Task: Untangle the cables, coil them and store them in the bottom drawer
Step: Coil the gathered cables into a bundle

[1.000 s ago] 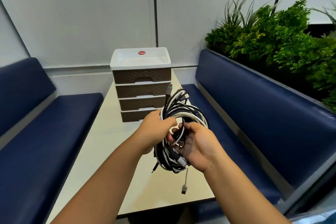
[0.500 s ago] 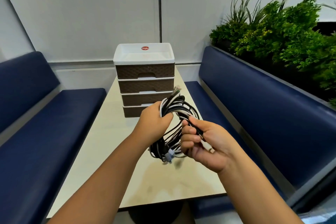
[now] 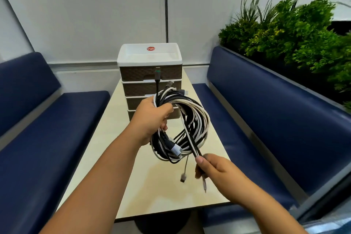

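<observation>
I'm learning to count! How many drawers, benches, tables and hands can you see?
Drawers in the drawer unit: 4
Blue benches: 2
Table: 1
Hands, the left hand gripping the cable bundle, the right hand pinching strands: 2
Total: 9

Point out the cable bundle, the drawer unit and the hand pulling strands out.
cable bundle (image 3: 197,119), head view: white loops on its right side.
drawer unit (image 3: 133,72), head view: top drawer's brown front.
right hand (image 3: 218,171), head view: its back.

The right hand (image 3: 218,172) is drawing two strands nearer and rightward out of the cable bundle (image 3: 182,127), whose loops are spreading wider.
</observation>
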Demonstrator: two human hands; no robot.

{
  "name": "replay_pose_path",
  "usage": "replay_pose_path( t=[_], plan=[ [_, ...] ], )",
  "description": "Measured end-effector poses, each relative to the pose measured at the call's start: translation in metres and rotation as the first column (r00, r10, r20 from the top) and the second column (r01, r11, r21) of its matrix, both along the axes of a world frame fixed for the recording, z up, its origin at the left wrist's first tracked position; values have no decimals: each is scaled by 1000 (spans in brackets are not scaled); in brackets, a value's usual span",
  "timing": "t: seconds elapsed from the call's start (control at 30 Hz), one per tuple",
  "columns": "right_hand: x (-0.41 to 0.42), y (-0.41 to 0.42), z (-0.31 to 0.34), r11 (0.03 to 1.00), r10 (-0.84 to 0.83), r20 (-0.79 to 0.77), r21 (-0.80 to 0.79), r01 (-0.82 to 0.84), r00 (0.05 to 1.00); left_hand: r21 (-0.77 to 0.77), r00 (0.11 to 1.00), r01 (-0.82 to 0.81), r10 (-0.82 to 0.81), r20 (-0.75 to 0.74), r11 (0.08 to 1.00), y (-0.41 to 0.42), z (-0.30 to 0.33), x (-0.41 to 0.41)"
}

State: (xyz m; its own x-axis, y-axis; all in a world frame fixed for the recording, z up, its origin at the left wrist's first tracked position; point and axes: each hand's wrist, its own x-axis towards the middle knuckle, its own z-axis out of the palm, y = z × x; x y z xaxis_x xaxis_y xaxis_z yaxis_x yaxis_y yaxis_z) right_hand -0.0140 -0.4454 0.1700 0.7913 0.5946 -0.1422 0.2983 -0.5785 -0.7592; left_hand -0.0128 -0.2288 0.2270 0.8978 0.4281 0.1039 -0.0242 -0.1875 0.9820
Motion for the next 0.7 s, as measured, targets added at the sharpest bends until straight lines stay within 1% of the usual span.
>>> replay_pose_path(
  t=[0.07,0.1,0.13,0.17,0.23,0.27,0.3,0.37,0.43,0.5,0.6,0.7],
  plan=[
    [9,-15,7,990,54,71,-133,-44,996,76,999,27,-25,-19,997,0,4,-3],
    [13,-23,17,991,41,138,-134,-23,990,107,999,43,-40,-28,993,-1,4,-5],
    [15,-30,30,997,-12,216,-67,27,976,123,998,59,-55,-38,991,-3,4,-6],
    [17,-33,46,996,-84,297,46,74,951,126,997,72,-67,-43,989,-5,4,-7],
    [17,-25,83,951,-240,416,280,128,877,131,995,84,-77,-55,988,-9,3,-7],
    [18,-15,98,934,-267,456,341,110,849,147,995,86,-78,-64,985,-11,2,-7],
    [19,-3,112,923,-254,479,380,63,840,163,994,92,-82,-68,982,-15,2,-7],
    [23,22,129,915,-177,464,403,-29,868,183,992,115,-105,-65,976,-21,3,-9],
    [28,41,135,942,-80,479,323,-91,874,198,989,138,-127,-71,970,-27,4,-11],
    [33,52,136,937,9,485,301,-177,875,203,988,149,-135,-80,968,-30,4,-15],
    [45,51,137,894,69,431,374,-248,900,220,985,164,-150,-79,962,-28,5,-20],
    [59,45,136,815,58,355,522,-250,933,230,982,189,-180,-61,954,-27,8,-24]
  ],
)
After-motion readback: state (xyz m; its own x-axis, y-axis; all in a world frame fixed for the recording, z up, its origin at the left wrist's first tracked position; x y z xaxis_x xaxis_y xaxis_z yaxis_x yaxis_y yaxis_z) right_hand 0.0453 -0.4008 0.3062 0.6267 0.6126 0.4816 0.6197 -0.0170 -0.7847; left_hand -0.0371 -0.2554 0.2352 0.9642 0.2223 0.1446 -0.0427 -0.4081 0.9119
